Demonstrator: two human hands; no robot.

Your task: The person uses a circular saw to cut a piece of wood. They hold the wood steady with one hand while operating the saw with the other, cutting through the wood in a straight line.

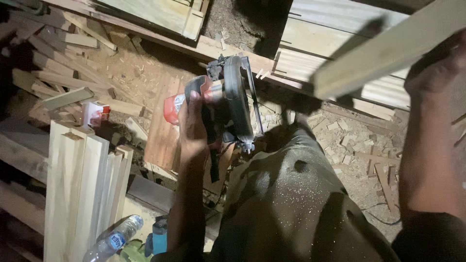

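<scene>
Over sawdust-strewn floor (145, 73), left hand (193, 128) clenched around circular saw (228, 97) (red-bodied), right hand (437, 73) gripping pale wooden plank (388, 48), trousers (291, 204) dusted.

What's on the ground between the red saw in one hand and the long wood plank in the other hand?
The head view shows pale stacked boards and scattered wood offcuts on sawdust between the red-and-black circular saw and the long pale wooden plank.

Your left hand (193, 127) gripped a circular saw (221, 104) of matt dark metal and glossy red plastic. Your right hand (437, 73) held a pale, rough-sawn wooden plank (388, 51). Sawdust speckled your matt cloth trousers (291, 204). A clear plastic bottle (112, 240) shone beside smooth planed wood posts (82, 184).
</scene>
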